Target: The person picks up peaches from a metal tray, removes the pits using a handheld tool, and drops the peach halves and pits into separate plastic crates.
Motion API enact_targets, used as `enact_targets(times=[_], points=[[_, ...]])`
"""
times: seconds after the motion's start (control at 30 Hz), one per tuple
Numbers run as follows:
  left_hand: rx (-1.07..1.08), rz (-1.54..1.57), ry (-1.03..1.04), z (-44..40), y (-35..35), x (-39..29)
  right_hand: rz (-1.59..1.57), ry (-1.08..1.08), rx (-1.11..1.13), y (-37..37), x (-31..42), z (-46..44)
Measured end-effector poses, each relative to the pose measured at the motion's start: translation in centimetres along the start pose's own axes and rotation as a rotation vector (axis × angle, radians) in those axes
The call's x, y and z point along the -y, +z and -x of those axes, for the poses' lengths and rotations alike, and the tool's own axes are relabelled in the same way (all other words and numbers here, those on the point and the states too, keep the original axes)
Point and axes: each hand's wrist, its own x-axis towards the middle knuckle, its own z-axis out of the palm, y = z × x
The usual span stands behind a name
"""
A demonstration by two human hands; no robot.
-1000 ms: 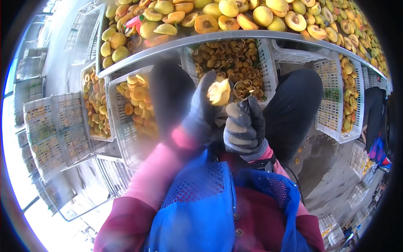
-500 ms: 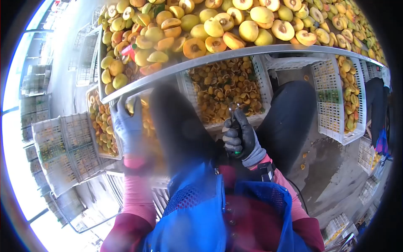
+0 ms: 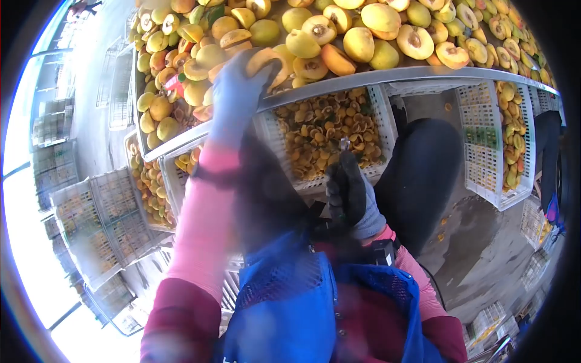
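Observation:
My left hand point(image 3: 237, 88), in a grey glove, is at the near edge of the table heaped with cut peaches. Its thumb and fingers are closed around a peach half point(image 3: 264, 59), though the hand is slightly smeared. My right hand point(image 3: 351, 192), in a dark grey glove, is between my knees, wrapped around a small hand tool point(image 3: 345, 144) whose metal tip points up and away from me. Most of the tool is hidden in the fist. Beneath the table edge, a white crate point(image 3: 386, 124) of peach pieces stands just beyond the right hand.
A metal rim point(image 3: 363, 78) runs along the table's near side. On the left stand another crate of peaches point(image 3: 151, 190) and stacked crates point(image 3: 91, 224). A white crate with peach pieces point(image 3: 484, 145) stands at right, near another person's leg point(image 3: 548, 151).
My left hand has moved up and right, from the crate area below the rim to the peaches on the table, and taken hold of a half. My right hand has turned slightly, still gripping the tool.

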Motion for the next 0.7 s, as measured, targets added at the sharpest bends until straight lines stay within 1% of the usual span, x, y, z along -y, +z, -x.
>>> enact_targets(times=[0.03,0.1,0.17,0.2,0.3,0.33,0.37,0.4,0.43,0.47,0.53,0.6,0.63,0.7], points=[[-0.156,0.235,0.132,1.9,0.6,-0.4,0.015,-0.094,0.026,0.8,0.1,0.3],[-0.171,0.179,0.243,5.4,1.4,0.4,0.069,-0.276,0.078,2.9,0.5,0.7],[-0.087,0.454,0.063,10.1,2.6,-2.2,0.129,-0.456,0.14,4.8,0.8,0.5],[-0.045,0.6,-0.026,11.6,2.7,-3.5,0.143,-0.501,0.199,4.8,1.0,0.0],[0.03,0.805,-0.186,13.3,1.8,-3.3,0.198,-0.627,0.376,4.9,1.6,-1.0],[0.058,0.526,0.002,13.3,1.3,-2.9,0.275,-0.603,0.394,4.9,1.8,-0.5],[0.035,0.252,0.186,13.3,0.7,-2.6,0.355,-0.581,0.414,4.8,2.1,0.0],[0.023,0.258,0.267,13.2,0.9,-2.0,0.435,-0.561,0.435,4.8,2.4,0.5],[0.012,0.264,0.349,13.1,1.0,-1.3,0.563,-0.653,0.343,4.6,1.9,0.4],[-0.038,0.207,0.491,13.1,2.0,0.7,0.691,-0.747,0.248,4.6,1.6,0.4],[-0.109,0.089,0.618,13.8,3.0,2.7,1.288,-0.906,0.052,4.2,0.6,2.0],[-0.15,0.007,0.609,14.6,3.7,2.8,1.095,-1.013,0.05,4.4,-1.4,2.9],[-0.167,-0.016,0.613,15.1,3.9,2.6,1.222,-1.167,-0.01,4.3,-1.6,3.9],[-0.209,-0.036,0.622,15.7,4.4,2.3,1.27,-1.166,-0.014,3.8,-1.8,4.0]])
